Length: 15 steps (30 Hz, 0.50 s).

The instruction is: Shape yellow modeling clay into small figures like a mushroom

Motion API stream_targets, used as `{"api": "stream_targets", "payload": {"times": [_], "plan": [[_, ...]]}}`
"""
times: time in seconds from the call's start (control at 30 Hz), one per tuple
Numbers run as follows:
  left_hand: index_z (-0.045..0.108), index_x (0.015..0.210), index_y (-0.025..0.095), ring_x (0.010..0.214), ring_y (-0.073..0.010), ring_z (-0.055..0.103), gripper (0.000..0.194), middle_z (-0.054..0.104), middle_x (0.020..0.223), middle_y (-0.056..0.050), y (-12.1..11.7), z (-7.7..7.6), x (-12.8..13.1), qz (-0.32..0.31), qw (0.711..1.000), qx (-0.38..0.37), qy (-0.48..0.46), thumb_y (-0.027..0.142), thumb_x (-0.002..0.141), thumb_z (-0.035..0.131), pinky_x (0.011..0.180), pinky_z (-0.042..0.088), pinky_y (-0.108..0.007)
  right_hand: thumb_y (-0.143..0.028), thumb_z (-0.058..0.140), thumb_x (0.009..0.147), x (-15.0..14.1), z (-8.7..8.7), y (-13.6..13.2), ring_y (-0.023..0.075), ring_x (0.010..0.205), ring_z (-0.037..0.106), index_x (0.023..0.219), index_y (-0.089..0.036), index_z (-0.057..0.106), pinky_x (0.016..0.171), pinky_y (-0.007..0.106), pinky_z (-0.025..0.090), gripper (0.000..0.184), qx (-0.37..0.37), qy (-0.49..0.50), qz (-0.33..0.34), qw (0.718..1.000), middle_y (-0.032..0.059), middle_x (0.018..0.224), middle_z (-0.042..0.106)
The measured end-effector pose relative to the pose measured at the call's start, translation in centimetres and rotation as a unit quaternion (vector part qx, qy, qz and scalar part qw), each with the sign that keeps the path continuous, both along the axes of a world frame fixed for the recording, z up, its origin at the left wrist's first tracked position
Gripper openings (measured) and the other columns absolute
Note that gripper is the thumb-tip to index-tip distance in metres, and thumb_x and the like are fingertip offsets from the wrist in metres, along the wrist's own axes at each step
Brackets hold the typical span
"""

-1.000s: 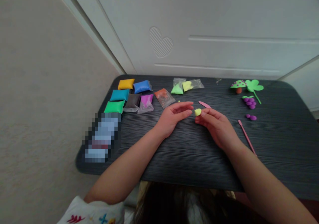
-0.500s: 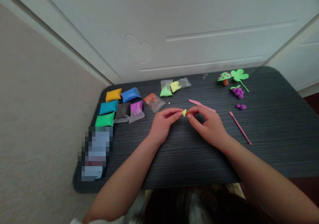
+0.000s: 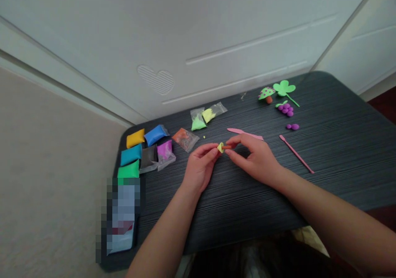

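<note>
Both of my hands meet over the middle of the dark table (image 3: pixel 324 162). My left hand (image 3: pixel 199 166) pinches a small yellow clay piece (image 3: pixel 220 147) between thumb and fingers. My right hand (image 3: pixel 253 156) pinches the same spot from the right, where a small orange clay bit (image 3: pixel 227 147) touches the yellow one. A flat pink clay tool (image 3: pixel 244 133) lies just behind my right hand, and a thin pink stick tool (image 3: pixel 296 154) lies to its right.
Several coloured clay packets (image 3: pixel 145 150) lie at the left, with opened bags of orange (image 3: pixel 185 138), green (image 3: pixel 197 122) and yellow clay (image 3: pixel 210 113) behind. A clay mushroom (image 3: pixel 266 93), green clover (image 3: pixel 284 88) and purple grapes (image 3: pixel 286 109) stand far right. A white door is behind.
My left hand closed from open onto the yellow clay, and both hands now pinch it together. An orange bit now shows beside it. The view swung left and tilted.
</note>
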<state>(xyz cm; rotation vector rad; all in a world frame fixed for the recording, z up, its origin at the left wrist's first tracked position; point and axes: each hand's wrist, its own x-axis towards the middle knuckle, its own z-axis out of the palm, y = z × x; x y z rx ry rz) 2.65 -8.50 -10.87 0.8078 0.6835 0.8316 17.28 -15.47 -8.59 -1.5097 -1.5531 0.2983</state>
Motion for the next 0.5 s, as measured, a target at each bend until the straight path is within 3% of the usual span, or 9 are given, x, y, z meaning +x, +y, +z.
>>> {"api": "stream_targets", "payload": {"times": [0.5], "plan": [[0.073, 0.077, 0.017, 0.077, -0.0117, 0.063, 0.013, 0.071, 0.078, -0.002, -0.07, -0.06, -0.03, -0.003, 1.0, 0.016, 0.015, 0.017, 0.064, 0.076, 0.084, 0.045, -0.028, -0.019, 0.059, 0.081, -0.08, -0.29, 0.02, 0.0164, 0.083, 0.064, 0.09, -0.016, 0.063, 0.08, 0.03, 0.047, 0.01, 0.022, -0.042, 0.021, 0.999, 0.0036, 0.085, 0.07]]}}
